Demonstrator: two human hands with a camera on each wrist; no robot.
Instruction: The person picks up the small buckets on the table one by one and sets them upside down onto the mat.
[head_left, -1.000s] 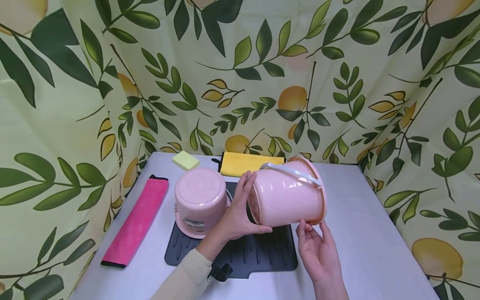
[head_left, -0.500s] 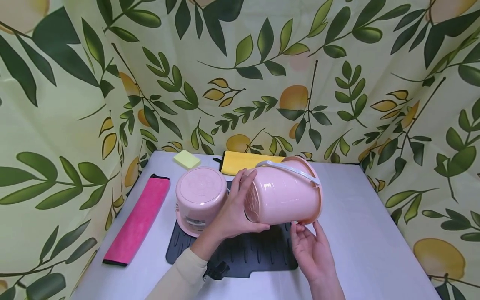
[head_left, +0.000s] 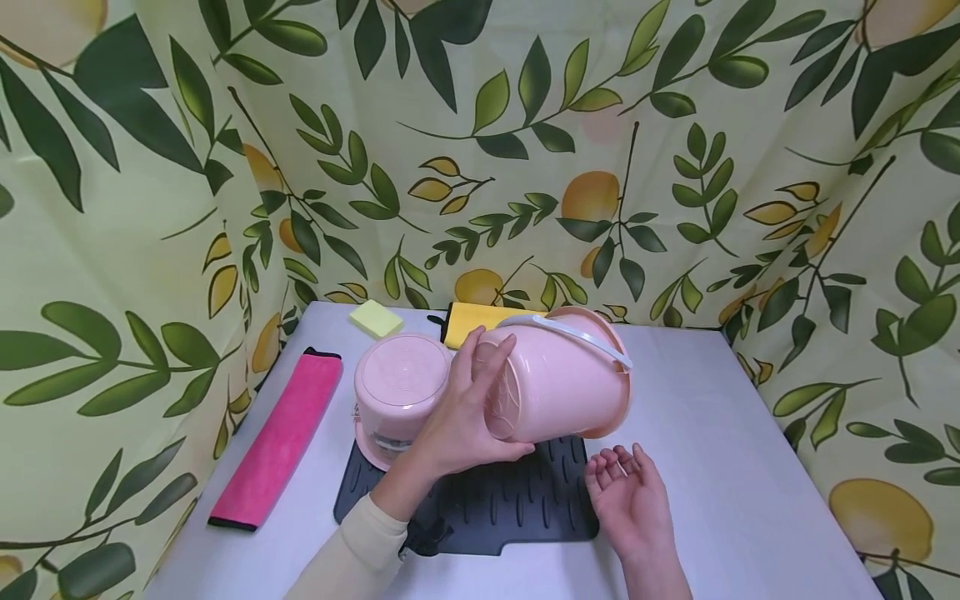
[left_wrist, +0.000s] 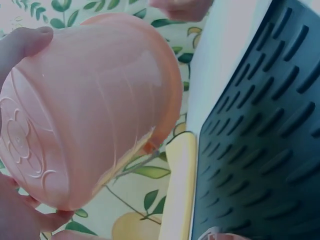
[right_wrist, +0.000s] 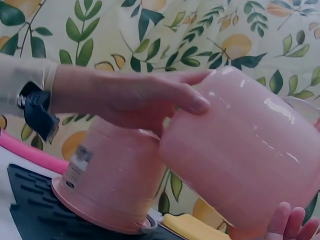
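Tilted on its side above the mat is a pink bucket (head_left: 570,383) with a white handle (head_left: 570,327). My left hand (head_left: 467,417) grips it round the base, the thumb below and the fingers on the far side. A raised flower pattern on its bottom shows in the left wrist view. My right hand (head_left: 633,504), palm up with loosely bent fingers, sits just below the bucket's rim and apart from it. A second pink bucket (head_left: 401,375) stands upside down on the dark ridged mat (head_left: 517,512), left of the held one; a label (right_wrist: 79,165) shows on its side.
On the white table (head_left: 735,467), a pink folded cloth (head_left: 277,442) lies left of the mat. A yellow folded cloth (head_left: 480,323) and a pale yellow sponge (head_left: 377,319) lie at the back. A leaf-patterned curtain (head_left: 525,167) closes the back and sides.
The tilted bucket has shifted left with my left hand. My right hand has come away from its rim and dropped slightly. The upside-down bucket has stayed put.
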